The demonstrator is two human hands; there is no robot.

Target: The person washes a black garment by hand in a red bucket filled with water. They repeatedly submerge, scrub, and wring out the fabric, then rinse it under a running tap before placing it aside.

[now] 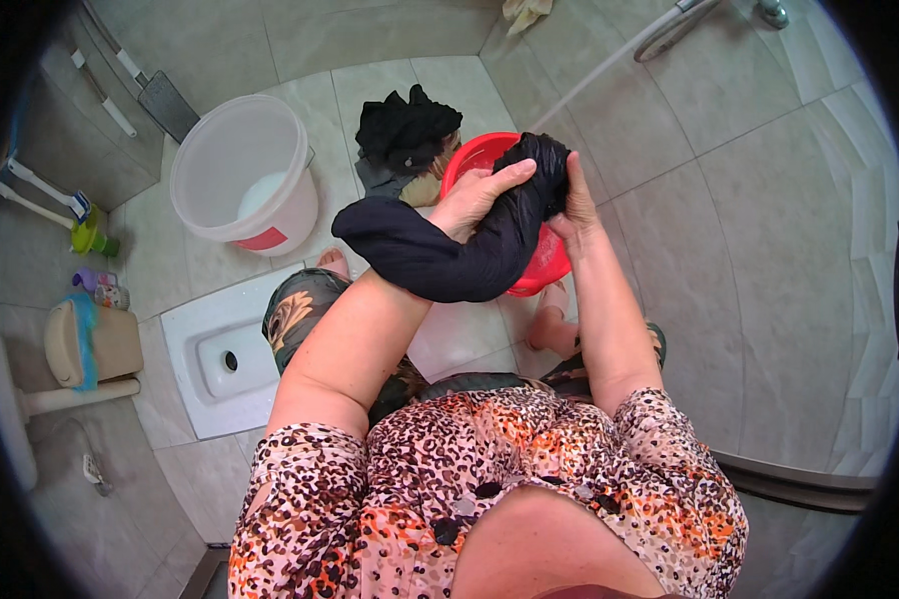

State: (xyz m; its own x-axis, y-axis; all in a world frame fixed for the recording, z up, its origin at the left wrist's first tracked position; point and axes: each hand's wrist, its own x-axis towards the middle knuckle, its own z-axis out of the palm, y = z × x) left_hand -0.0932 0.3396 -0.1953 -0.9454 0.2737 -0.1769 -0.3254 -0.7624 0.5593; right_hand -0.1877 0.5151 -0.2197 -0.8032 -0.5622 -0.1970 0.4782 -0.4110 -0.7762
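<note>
A long piece of black, wet-looking clothing is bunched between my two hands. Its loose part drapes over my left forearm. My left hand is closed on the bunched end, its thumb lying along the top. From the other side my right hand grips the same end, with its thumb pointing up and its other fingers partly hidden. Beneath the hands is a red basin, largely covered by the cloth. A thin pale line, a water stream or a hose, slants down to its far side.
Dark clothes lie heaped on the tiled floor beyond the basin. A white bucket stands left, near a squat toilet. Brushes and a beige bin line the left wall. A shower hose hangs at upper right.
</note>
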